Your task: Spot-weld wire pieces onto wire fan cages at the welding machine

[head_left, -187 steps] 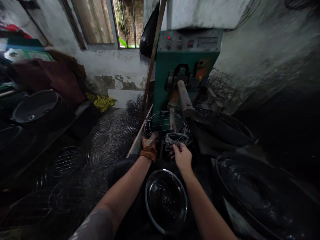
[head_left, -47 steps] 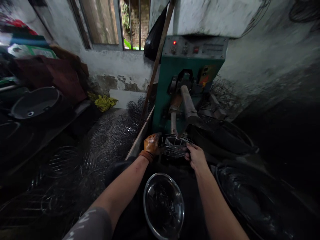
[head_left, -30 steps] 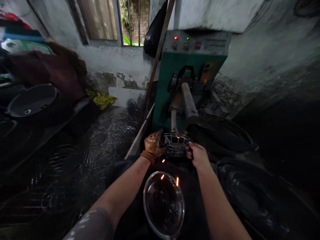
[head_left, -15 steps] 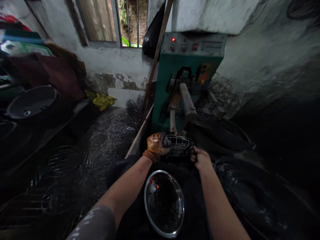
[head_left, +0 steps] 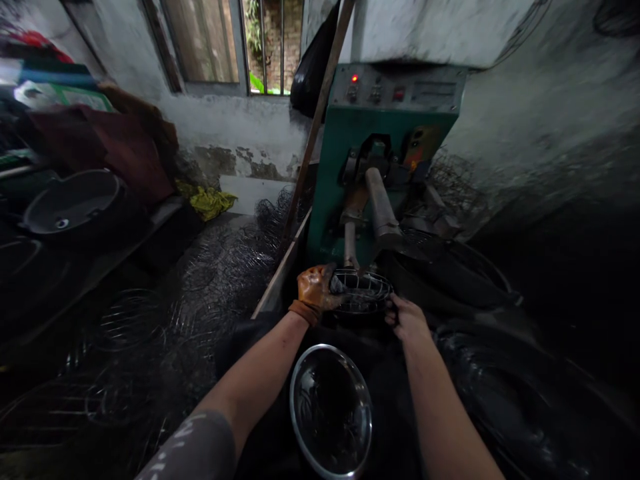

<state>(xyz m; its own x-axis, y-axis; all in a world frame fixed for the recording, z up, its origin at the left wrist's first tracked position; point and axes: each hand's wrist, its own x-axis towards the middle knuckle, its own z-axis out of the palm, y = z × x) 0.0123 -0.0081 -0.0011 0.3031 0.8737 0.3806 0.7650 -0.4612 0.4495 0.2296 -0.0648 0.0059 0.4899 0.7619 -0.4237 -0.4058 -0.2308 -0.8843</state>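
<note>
Head view: you're gripping a wire basket (head_left: 363, 292) from both sides, gloved left hand (head_left: 314, 292) clenching its left rim, bare right hand (head_left: 407, 317) clenching its right rim. Basket is sitting between your hands under the green machine (head_left: 387, 143); metal bowl (head_left: 331, 408) is lying just below your grip.

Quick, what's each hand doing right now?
Left hand: gloved, closed on the wire basket, left rim.
Right hand: bare, gripping the basket's right rim.

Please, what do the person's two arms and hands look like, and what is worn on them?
The left hand wears a worn orange-brown glove with a darker brown cuff; a grey sleeve with pale marks covers the upper arm. The right hand has no glove, and no sleeve shows on that arm.
</note>
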